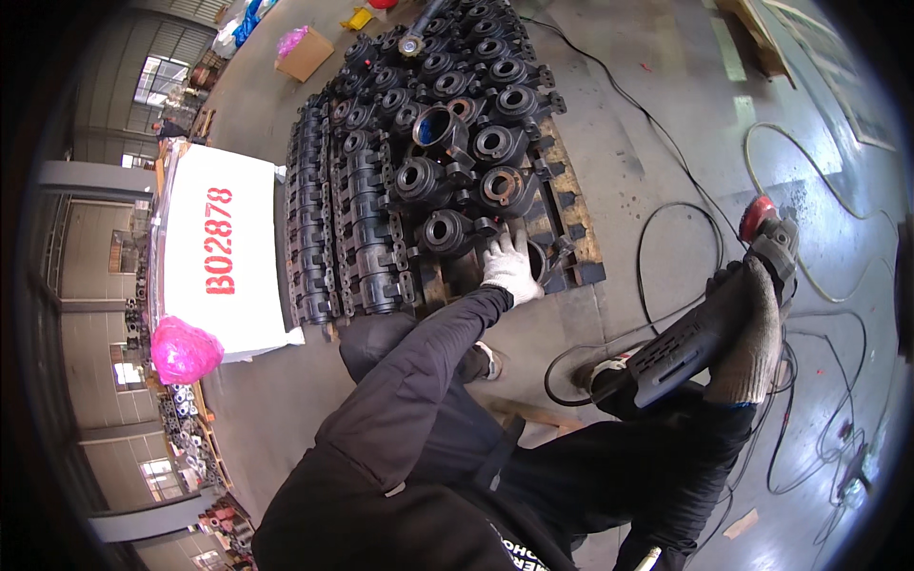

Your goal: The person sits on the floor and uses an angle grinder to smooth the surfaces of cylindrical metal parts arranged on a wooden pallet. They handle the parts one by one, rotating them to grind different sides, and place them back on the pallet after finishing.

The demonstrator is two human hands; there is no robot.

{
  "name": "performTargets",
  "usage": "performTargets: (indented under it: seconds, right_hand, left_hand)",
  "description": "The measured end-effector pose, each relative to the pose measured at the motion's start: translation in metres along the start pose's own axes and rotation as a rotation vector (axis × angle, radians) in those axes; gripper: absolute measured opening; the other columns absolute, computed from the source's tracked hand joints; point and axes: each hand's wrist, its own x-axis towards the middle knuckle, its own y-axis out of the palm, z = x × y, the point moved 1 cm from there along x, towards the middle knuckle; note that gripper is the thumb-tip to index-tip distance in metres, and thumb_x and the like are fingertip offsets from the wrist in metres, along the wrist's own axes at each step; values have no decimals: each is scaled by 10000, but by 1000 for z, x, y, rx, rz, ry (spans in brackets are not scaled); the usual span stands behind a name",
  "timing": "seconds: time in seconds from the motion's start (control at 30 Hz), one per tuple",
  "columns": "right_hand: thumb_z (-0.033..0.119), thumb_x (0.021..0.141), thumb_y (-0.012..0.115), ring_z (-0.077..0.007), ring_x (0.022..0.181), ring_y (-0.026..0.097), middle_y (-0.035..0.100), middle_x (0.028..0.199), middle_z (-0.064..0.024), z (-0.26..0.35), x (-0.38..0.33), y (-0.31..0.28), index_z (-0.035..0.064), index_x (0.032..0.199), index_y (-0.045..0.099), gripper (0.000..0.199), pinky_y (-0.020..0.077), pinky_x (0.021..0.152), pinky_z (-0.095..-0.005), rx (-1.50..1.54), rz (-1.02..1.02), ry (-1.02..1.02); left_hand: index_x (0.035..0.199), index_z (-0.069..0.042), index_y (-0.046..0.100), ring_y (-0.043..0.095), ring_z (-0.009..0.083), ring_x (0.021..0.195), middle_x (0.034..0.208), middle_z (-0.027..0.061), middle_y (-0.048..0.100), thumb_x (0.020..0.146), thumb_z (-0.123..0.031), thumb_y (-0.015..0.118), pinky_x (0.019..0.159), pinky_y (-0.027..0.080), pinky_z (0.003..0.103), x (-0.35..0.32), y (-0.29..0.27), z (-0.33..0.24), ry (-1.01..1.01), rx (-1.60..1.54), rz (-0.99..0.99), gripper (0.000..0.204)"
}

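Head view, left hand (514, 268): white-gloved, fingers slightly spread over a black metal part (562, 251), pinching nothing that shows; probably laid there to steady it.
Black metal part: at the near right corner of the pallet (590, 274), probably the easiest one to reach from here.
Right hand (757, 328): gloved, wrapped round the grinder (674, 354) near its head; the fingertips cannot be made out clearly.
Grinder: held out to the right, red disc (758, 217) up and well apart from the left hand, likely for safety.
Other parts (446, 231): packed in rows beyond the left hand, seemingly to save room.
Cable (645, 303): loops loosely across the floor (624, 186), perhaps left slack for free movement.
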Motion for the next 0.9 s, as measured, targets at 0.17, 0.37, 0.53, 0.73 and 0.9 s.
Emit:
performTargets:
  seconds: [0.17, 0.37, 0.53, 0.73, 0.9]
  right_hand:
    - [217, 900, 791, -248, 879, 715, 710, 956, -130, -11, 9, -6, -37, 1172, 625, 409, 606, 824, -354, -3, 40, 77]
    - [128, 869, 805, -264, 870, 716, 692, 988, -153, -17, 8, -6, -50, 1265, 533, 512, 622, 803, -370, -65, 63, 63]
    - [119, 851, 824, -274, 841, 720, 693, 964, -164, -20, 0, 4, -14, 1273, 495, 551, 619, 742, -370, -73, 69, 67]
    - [105, 840, 825, -280, 815, 715, 681, 949, -179, -16, -9, 11, 23, 1403, 324, 758, 604, 695, -381, -86, 95, -1]
    - [181, 908, 777, -244, 804, 708, 687, 943, -136, -12, -8, 11, 5, 1265, 525, 472, 606, 701, -355, -150, 68, -28]
  left_hand:
    - [1612, -4, 180, 342, 485, 1452, 1593, 301, 298, 545, -457, 948, 1204, 324, 542, -3, 13, 10, 24, -50, -63, 1390]
    - [1621, 14, 150, 301, 497, 1485, 1615, 307, 261, 569, -511, 934, 1229, 294, 541, -18, 2, 31, 87, -122, -65, 1413]
    - [1623, -1, 157, 311, 507, 1478, 1617, 305, 263, 563, -510, 945, 1217, 321, 540, -17, 8, 32, 60, -176, -46, 1415]
    - [1612, -4, 185, 320, 499, 1474, 1630, 296, 250, 560, -484, 959, 1217, 322, 546, -8, 7, 20, 29, -178, -25, 1390]
    - [1617, -11, 138, 271, 486, 1492, 1610, 291, 259, 536, -438, 975, 1235, 261, 547, -26, 33, 23, 72, -229, -327, 1432]
